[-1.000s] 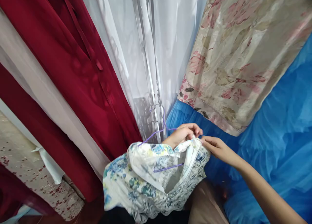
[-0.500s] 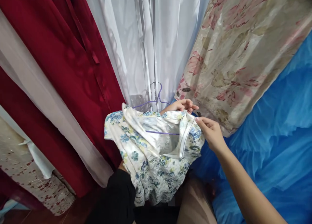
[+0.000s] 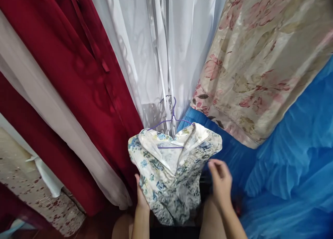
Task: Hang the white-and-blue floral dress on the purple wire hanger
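A small white garment with blue flowers point(image 3: 169, 173) hangs on a thin purple wire hanger point(image 3: 173, 118), whose hook points up in front of the white curtain. My left hand point(image 3: 142, 195) grips the garment's left side low down, thumb on the front. Just off the garment's right edge is my right hand point(image 3: 220, 182), with its fingers loosely apart, slightly blurred and holding nothing. Both forearms come up from the bottom of the view.
Dark red fabric point(image 3: 65, 76) hangs at the left beside a sheer white curtain point(image 3: 161, 41). A cream cloth with pink flowers point(image 3: 255, 59) hangs at the upper right over blue tulle point(image 3: 291, 162). A beige speckled cloth point(image 3: 26, 183) lies at the lower left.
Both hands have let go of the collar and dropped lower. The left hand now holds the garment's side; the right has come free. The garment now hangs straight on the hanger.
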The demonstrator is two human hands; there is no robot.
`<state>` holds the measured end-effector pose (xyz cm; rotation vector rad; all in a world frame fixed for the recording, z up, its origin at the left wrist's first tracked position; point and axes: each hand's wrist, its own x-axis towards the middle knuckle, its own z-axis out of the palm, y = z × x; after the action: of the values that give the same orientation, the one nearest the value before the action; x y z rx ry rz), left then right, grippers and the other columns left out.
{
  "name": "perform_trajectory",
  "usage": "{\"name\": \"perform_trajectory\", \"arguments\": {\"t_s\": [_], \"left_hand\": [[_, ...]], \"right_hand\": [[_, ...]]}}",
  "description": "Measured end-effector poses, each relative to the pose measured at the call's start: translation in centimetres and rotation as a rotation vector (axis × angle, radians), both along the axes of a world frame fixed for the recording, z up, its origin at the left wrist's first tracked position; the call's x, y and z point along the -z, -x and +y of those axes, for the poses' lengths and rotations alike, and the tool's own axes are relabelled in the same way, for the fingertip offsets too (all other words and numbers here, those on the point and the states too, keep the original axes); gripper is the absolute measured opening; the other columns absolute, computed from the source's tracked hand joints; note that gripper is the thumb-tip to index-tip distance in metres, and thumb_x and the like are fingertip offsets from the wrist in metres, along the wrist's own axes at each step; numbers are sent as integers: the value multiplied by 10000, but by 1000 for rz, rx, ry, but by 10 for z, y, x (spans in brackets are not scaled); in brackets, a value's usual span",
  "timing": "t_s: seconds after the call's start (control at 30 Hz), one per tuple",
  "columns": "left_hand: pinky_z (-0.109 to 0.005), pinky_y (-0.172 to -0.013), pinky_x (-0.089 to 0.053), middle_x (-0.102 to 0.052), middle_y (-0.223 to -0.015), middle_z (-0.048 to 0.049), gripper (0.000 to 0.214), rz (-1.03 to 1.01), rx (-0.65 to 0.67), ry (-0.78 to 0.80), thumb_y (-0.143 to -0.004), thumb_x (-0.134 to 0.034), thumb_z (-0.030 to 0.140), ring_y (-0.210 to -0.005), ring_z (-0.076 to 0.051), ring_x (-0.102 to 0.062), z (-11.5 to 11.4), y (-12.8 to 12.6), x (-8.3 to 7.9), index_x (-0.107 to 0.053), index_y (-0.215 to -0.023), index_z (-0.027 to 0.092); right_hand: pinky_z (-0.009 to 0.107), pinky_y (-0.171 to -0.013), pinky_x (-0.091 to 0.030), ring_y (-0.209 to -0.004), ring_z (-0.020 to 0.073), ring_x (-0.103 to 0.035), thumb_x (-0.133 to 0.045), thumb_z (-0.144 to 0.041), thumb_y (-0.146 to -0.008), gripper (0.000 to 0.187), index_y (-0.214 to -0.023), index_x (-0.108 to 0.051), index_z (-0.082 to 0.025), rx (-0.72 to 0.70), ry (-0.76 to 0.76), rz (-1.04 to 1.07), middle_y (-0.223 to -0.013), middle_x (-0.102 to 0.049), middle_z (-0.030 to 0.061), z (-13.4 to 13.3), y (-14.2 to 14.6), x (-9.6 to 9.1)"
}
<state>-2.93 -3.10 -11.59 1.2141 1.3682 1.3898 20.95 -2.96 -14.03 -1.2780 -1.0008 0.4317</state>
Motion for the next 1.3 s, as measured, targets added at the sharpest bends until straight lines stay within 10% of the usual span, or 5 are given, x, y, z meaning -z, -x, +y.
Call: {"name": "perform_trajectory", "arguments": {"t_s": [0.13,0.47,0.67,0.9,1.3], "left_hand": [[-509,-1023,-502,-761,-1080,-93,626,-475,179,226,-634,-676,816,-1187,-358,-637,-32,23,70,-787,-967,298],[-447,-1115,-420,-733,-1185,-114,509,-321,20,275,-601,-864,438,-1263,-358,-588,-39,22,85,-755,-1035,197],[-448,-1048,-452,-650,-1214,-90,410,-10,-560,-86,-806,-698,427,-1199,-322,-594,-41,13,94,-605,-1156,236],[-432,-962,-499,-687,-1081,-106,271,248,106,-100,-800,-608,227,-1065,-307,-642,-38,-52,104,-652,-1067,247],[-397,-767,-510,-729,-972,-126,533,1161,606,-40,-728,-560,67,-858,-325,-695,-17,-74,52,-651,-1227,231]], "right_hand": [[374,-770,-526,-820,247,-614,-558,-555,-909,317,-902,-634,-247,-680,232,-105,-873,-654,38,-8,66,37],[300,-603,-381,-589,169,-474,-488,-547,-971,423,-696,-508,-226,-768,274,41,-609,-523,-24,1,73,30],[286,-536,-325,-509,144,-440,-603,-551,-900,426,-650,-532,-214,-755,330,216,-559,-556,-13,-13,61,29],[264,-510,-367,-467,133,-486,-644,-411,-849,264,-696,-617,-198,-874,398,303,-547,-622,-10,-29,63,24],[229,-388,-223,-395,76,-374,-701,-393,-715,243,-674,-683,-154,-650,52,407,-477,-548,-30,82,36,-157]]}}
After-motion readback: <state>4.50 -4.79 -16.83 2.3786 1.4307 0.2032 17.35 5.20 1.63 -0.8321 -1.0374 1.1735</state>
